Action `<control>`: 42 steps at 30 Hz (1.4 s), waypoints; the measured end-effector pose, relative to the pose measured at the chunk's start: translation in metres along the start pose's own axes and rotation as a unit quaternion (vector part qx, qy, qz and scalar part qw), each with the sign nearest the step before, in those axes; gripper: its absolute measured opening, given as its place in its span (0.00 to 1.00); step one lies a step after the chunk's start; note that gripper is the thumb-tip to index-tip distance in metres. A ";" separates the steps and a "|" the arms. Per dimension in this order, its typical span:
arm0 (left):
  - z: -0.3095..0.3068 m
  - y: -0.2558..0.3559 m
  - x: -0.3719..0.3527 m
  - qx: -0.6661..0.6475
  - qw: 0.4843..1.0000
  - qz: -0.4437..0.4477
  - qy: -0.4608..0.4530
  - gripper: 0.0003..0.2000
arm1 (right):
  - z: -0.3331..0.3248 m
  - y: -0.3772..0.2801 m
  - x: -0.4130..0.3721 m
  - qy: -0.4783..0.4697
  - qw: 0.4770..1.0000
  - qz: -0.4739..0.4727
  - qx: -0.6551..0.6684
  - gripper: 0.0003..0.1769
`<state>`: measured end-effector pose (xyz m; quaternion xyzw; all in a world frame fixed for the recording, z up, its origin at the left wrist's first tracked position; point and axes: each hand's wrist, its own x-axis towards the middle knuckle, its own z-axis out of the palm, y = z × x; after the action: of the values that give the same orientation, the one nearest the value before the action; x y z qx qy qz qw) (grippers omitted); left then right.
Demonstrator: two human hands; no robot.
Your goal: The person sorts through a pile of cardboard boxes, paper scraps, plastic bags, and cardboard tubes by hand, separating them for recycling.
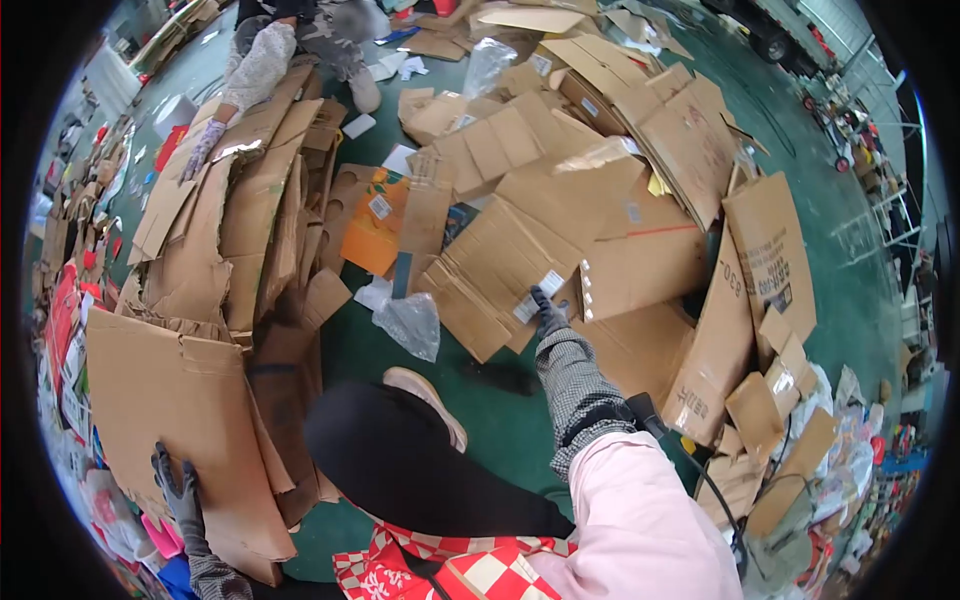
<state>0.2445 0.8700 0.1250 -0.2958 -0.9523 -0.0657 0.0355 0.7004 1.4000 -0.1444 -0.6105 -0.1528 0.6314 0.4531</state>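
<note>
- Green floor (pixel 495 430), strewn with loose cardboard (pixel 690 130)
- Left hand (pixel 180 490): spread, laid against large cardboard sheet (pixel 185 400) at near end of left stack (pixel 245 240)
- Right hand (pixel 550 316): at labelled cardboard panel (pixel 495 275), ahead; grip not discernible

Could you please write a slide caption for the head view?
Gloved left hand on a large cardboard sheet, gloved right hand at a white label on flattened cardboard.

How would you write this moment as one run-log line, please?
left hand: spread on large cardboard sheet | right hand: at white label on flat box, grip unclear | other person's hand: on cardboard pile
</note>
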 end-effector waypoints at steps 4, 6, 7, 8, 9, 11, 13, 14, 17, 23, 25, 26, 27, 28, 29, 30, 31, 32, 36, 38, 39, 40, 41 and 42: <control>0.010 0.000 -0.002 -0.003 0.999 -0.021 0.042 0.25 | 0.037 -0.009 -0.004 -0.016 0.993 -0.077 -0.087 0.34; 0.016 0.007 0.002 0.003 0.997 -0.052 0.065 0.24 | 0.051 -0.016 -0.022 -0.106 0.980 -0.169 0.021 0.17; 0.016 0.018 0.001 0.026 0.996 -0.057 0.069 0.24 | 0.058 -0.041 -0.058 -0.071 0.981 -0.177 -0.036 0.16; 0.012 0.027 -0.005 0.054 0.993 -0.074 0.074 0.24 | 0.064 -0.068 -0.099 -0.068 0.981 -0.164 -0.076 0.17; 0.012 0.031 -0.009 0.050 0.991 -0.088 0.088 0.24 | 0.067 -0.077 -0.123 -0.051 0.970 -0.218 -0.094 0.16; 0.012 0.037 -0.009 0.048 0.987 -0.109 0.109 0.25 | 0.057 -0.076 -0.137 -0.123 0.955 -0.266 -0.047 0.14; 0.009 0.044 -0.010 0.048 0.984 -0.131 0.107 0.26 | 0.061 -0.089 -0.180 -0.132 0.937 -0.315 -0.071 0.11; 0.007 0.049 -0.010 0.044 0.983 -0.144 0.104 0.27 | 0.066 -0.099 -0.203 -0.131 0.933 -0.325 -0.079 0.10; 0.001 0.062 -0.014 0.016 0.983 -0.142 0.114 0.28 | 0.089 -0.121 -0.248 -0.135 0.891 -0.392 -0.183 0.12; -0.008 0.070 -0.017 -0.060 0.975 -0.153 0.151 0.30 | 0.212 -0.154 -0.360 -0.171 0.605 -0.672 -0.391 0.16; -0.016 0.072 -0.021 -0.052 0.978 -0.149 0.133 0.29 | 0.265 -0.138 -0.397 -0.176 0.505 -0.755 -0.379 0.13; -0.015 0.070 -0.025 -0.056 0.977 -0.154 0.139 0.29 | 0.289 -0.127 -0.420 -0.198 0.470 -0.770 -0.384 0.13; -0.015 0.069 -0.026 -0.060 0.977 -0.150 0.138 0.29 | 0.314 -0.113 -0.439 -0.219 0.434 -0.782 -0.389 0.13; -0.015 0.069 -0.025 -0.063 0.977 -0.147 0.137 0.29 | 0.343 -0.087 -0.447 -0.203 0.398 -0.777 -0.444 0.10; -0.015 0.068 -0.025 -0.062 0.977 -0.148 0.139 0.29 | 0.371 -0.057 -0.457 -0.186 0.359 -0.767 -0.497 0.06; -0.015 0.068 -0.026 -0.063 0.976 -0.153 0.142 0.29 | 0.394 -0.029 -0.479 -0.143 0.256 -0.723 -0.626 0.08; -0.014 0.068 -0.026 -0.070 0.974 -0.151 0.151 0.29 | 0.422 0.016 -0.466 -0.167 0.243 -0.729 -0.617 0.14; -0.014 0.068 -0.026 -0.075 0.973 -0.148 0.158 0.29 | 0.424 0.037 -0.481 -0.237 0.232 -0.685 -0.649 0.21; -0.010 0.063 -0.026 -0.075 0.977 -0.159 0.120 0.31 | 0.435 0.093 -0.485 -0.324 0.120 -0.550 -0.760 0.35; -0.009 0.063 -0.025 -0.076 0.978 -0.157 0.116 0.31 | 0.428 0.075 -0.489 -0.311 0.140 -0.558 -0.756 0.36; -0.009 0.062 -0.025 -0.077 0.978 -0.159 0.110 0.31 | 0.425 0.066 -0.487 -0.299 0.164 -0.566 -0.751 0.36; -0.009 0.062 -0.025 -0.077 0.979 -0.160 0.104 0.31 | 0.425 0.063 -0.481 -0.300 0.162 -0.558 -0.757 0.36; -0.010 0.062 -0.025 -0.076 0.980 -0.160 0.094 0.31 | 0.425 0.062 -0.474 -0.281 0.168 -0.550 -0.768 0.38; -0.011 0.064 -0.023 -0.069 0.979 -0.162 0.104 0.31 | 0.425 0.063 -0.468 -0.265 0.174 -0.542 -0.778 0.40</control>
<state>0.3000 0.9080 0.1400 -0.1306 -0.9719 -0.1667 0.1028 0.2167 1.1639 0.1932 -0.2087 -0.9690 -0.0930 -0.0943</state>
